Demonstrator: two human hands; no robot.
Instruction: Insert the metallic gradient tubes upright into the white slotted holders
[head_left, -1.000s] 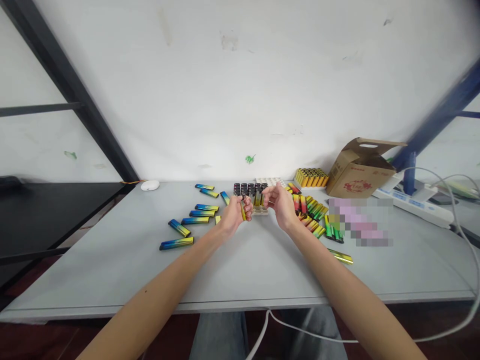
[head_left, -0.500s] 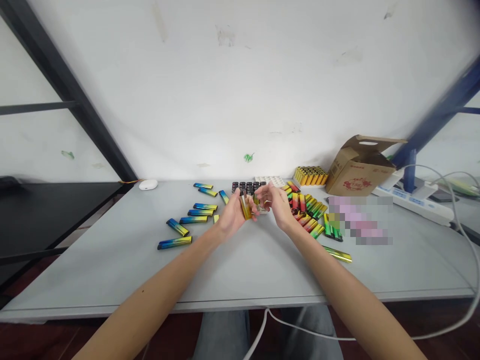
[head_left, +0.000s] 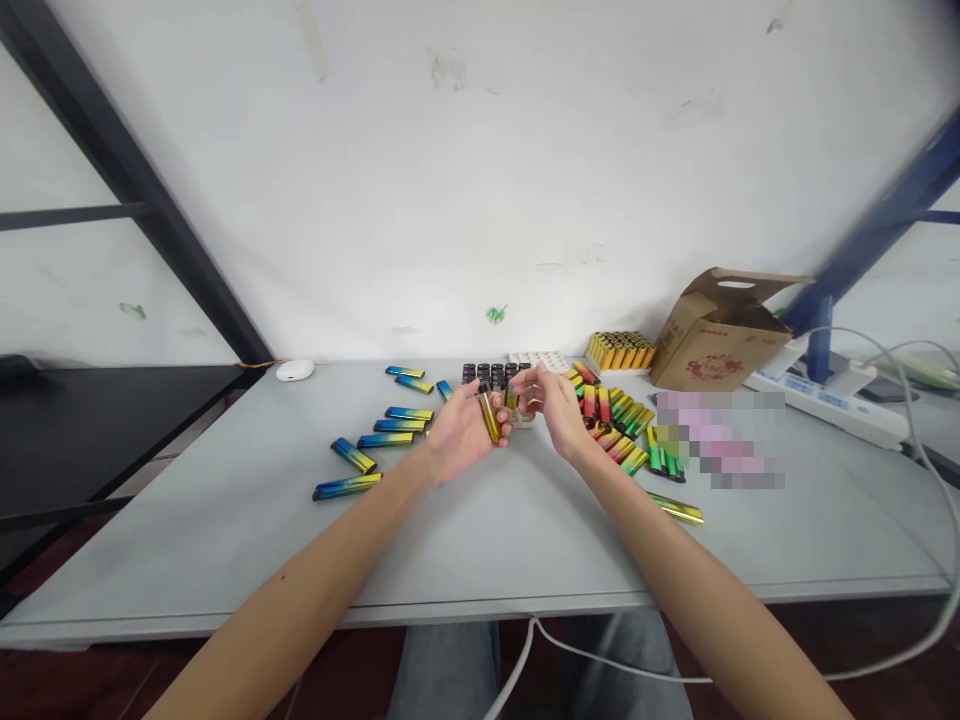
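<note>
My left hand (head_left: 469, 430) is turned palm up with its fingers curled round a shiny yellow tube (head_left: 490, 418) with a dark upper end. Just to the right, the bent fingers of my right hand (head_left: 549, 400) close at the top of a second yellow tube (head_left: 512, 397), which is partly hidden. Below these fingertips shows a bit of a pale tray (head_left: 523, 422). Directly behind the hands stand several black-topped pieces (head_left: 491, 372) in rows. To the left lie several blue-and-yellow tubes (head_left: 390, 439); red-and-yellow tubes (head_left: 604, 405) and green-and-yellow ones (head_left: 632, 420) lie to the right.
A white holed tray (head_left: 541, 360) and a block of orange-yellow cylinders (head_left: 622, 350) stand by the wall. An open cardboard box (head_left: 716, 345) is at the back right, beside a white power strip (head_left: 832, 400) with cables. A small white case (head_left: 295, 370) sits back left.
My left hand has turned slightly and its fingers have closed further round the yellow tube, which leans more. My right hand has hardly moved.
</note>
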